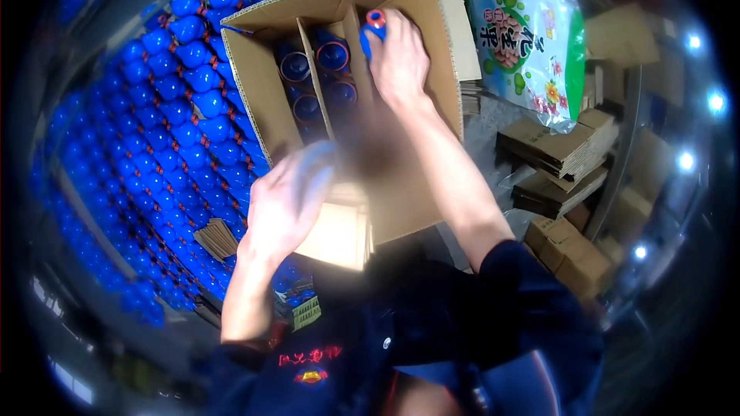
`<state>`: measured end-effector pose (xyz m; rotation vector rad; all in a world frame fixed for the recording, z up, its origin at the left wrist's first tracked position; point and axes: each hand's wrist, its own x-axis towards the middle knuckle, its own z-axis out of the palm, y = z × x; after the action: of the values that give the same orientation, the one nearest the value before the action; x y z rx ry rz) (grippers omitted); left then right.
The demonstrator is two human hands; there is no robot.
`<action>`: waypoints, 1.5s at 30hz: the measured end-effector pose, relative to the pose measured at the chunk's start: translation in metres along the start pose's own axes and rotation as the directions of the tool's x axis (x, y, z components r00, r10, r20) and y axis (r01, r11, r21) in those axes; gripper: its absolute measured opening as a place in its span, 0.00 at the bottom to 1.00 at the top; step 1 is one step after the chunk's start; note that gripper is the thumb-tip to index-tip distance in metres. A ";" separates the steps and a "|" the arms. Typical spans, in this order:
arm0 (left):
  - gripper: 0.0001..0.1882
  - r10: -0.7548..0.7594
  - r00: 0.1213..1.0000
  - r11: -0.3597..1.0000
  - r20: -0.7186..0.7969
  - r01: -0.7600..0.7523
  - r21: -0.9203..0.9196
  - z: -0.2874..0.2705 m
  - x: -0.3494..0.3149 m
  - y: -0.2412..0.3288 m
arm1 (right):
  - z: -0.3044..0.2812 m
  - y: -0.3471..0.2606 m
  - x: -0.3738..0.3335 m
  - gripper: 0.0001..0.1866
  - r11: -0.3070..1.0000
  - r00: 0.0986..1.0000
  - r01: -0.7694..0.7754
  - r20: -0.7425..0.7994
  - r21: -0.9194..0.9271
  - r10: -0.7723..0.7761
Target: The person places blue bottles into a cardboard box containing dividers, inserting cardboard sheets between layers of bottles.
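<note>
An open cardboard box (258, 85) stands in front of me, split lengthwise by cardboard dividers (316, 77). Blue round-mouthed pieces with orange rims (333, 55) stand in its left and middle compartments. My right hand (401, 62) reaches into the far right part of the box, its fingers wrapped around a blue piece with a red-orange ringed end (375, 18). My left hand (284, 204) is over the box's near left edge, beside pale cardboard flaps (339, 235). A bluish blur lies along its smeared fingers, and what it may hold is unclear.
Many blue rounded pieces with red-orange parts (173, 112) are stacked in rows on the left. A folded cardboard bundle (216, 239) lies among them. To the right are a printed plastic bag (524, 54), flattened cardboard stacks (559, 146) and a brown carton (570, 254).
</note>
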<state>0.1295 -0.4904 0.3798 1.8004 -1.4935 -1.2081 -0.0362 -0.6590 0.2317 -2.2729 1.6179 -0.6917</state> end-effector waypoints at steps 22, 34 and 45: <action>0.53 -0.888 0.350 0.425 -0.298 0.873 -0.240 0.207 -0.189 -0.332 | 0.235 0.173 0.005 0.24 0.868 0.763 0.037 0.575 -0.495 0.296; 0.52 -0.927 0.179 0.361 -0.328 0.654 -0.664 0.231 -0.200 -0.320 | 0.171 0.131 0.036 0.25 0.995 0.826 0.001 0.561 -0.100 0.055; 0.37 -0.736 0.673 -0.070 -0.070 -0.179 -0.981 0.197 -0.260 -0.197 | -0.096 -0.123 -0.109 0.14 0.163 0.597 -0.770 0.787 0.617 -0.155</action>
<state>0.0579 -0.1602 0.2048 1.1094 0.4875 -1.0883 -0.0158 -0.5091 0.3473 -0.8438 0.7544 -0.3441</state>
